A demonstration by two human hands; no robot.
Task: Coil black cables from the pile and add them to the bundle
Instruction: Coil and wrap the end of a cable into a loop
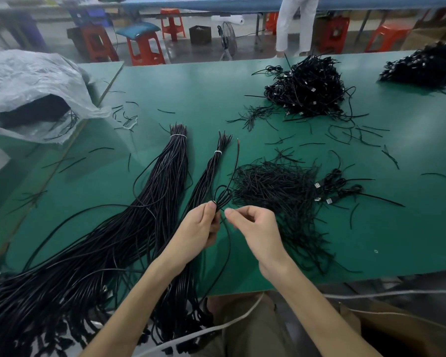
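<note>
- A crinkled, translucent plastic bag [31, 81] slumps at the table's far left edge, with dark contents showing in its mouth.
- The matte green table [191, 81] is littered with short black offcuts. Beyond its far edge stand red plastic stools [144, 47] on a grey floor.
- A thick bundle of long, glossy black cables [165, 171], cinched with a white tie, fans toward the near left corner. A thinner tied bundle [206, 176] lies just beside it.
- The left hand [198, 228] has its grip closed, thumb and fingers pinching a thin black cable folded into small loops [223, 195] above the table's near edge.
- The right hand [255, 228] has its fingers curled and its thumb tip just beside those loops. I cannot tell whether its grip holds the strand.
- A tangled pile of thin black strands [276, 186] lies right of the hands.
- Coiled black cables with silver plugs [337, 184] lie beside that pile.
- A heap of coiled cables [309, 91] sits near the far edge.
</note>
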